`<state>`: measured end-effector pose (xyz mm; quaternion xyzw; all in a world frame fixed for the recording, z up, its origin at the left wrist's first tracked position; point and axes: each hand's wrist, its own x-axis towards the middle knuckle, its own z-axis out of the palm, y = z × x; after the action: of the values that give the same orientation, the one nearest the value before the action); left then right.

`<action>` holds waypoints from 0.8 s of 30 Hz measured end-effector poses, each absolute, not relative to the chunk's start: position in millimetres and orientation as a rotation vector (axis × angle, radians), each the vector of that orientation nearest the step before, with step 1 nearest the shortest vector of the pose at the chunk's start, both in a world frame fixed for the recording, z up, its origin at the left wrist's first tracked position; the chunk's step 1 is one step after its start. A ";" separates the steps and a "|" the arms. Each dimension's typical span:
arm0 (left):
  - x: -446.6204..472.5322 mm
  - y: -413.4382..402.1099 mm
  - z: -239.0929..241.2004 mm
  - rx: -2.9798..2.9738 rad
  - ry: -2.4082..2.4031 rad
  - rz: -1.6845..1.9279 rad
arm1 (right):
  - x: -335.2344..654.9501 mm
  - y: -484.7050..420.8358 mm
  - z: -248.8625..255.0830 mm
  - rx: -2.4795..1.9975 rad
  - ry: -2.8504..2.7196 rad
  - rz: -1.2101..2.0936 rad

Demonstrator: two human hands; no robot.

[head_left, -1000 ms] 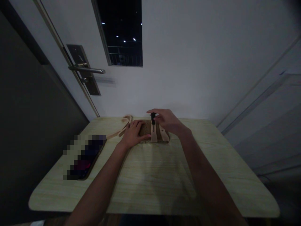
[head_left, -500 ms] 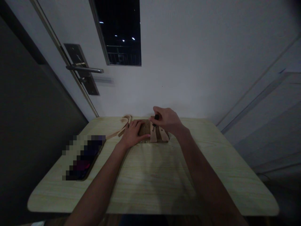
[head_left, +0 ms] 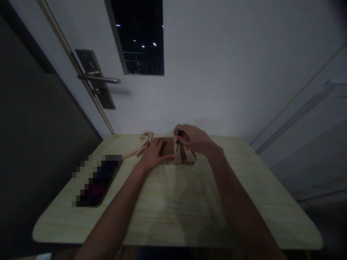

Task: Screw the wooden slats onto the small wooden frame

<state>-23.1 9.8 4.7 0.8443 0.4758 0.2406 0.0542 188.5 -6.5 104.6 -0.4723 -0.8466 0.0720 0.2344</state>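
A brown board or block (head_left: 168, 148) lies near the table's back edge, with a tan strap-like strip (head_left: 177, 156) across it. My left hand (head_left: 154, 152) lies spread over the board's left part, thumb pointing towards the strip. Above the strip, my right hand (head_left: 195, 138) is closed around a small black-handled tool (head_left: 180, 133). The tool's exact kind is not clear. Dark marks or a slot show on the strip below the handle. To the right, a second tan strip (head_left: 189, 155) with a dark spot slants over the board. Fingers hide part of both.
A curled tan strip (head_left: 148, 134) lies left of my left hand. A phone-like dark device (head_left: 108, 182), partly pixelated, rests on the left of the pale wooden table (head_left: 173, 216). Behind stands a white door (head_left: 217, 72) with a metal handle (head_left: 101, 78) and a window.
My right hand has turned slightly at the wrist, its fingers shifting a little to the left around the black handle. The left hand stays in place on the board.
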 end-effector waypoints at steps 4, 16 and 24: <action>-23.8 10.8 3.7 2.571 1.437 0.731 | 188.2 -12.2 109.4 -1.317 -2.311 0.251; -23.8 11.0 3.6 2.563 1.431 0.735 | 180.5 -8.3 108.8 -1.490 -2.233 0.039; -24.7 10.9 4.4 2.568 1.420 0.730 | 176.1 -7.7 100.1 -1.587 -2.272 -0.118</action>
<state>-24.7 10.9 4.4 0.8478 0.4687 0.2411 0.0586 176.1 -7.7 100.1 -0.5626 -0.8052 -0.0418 0.1828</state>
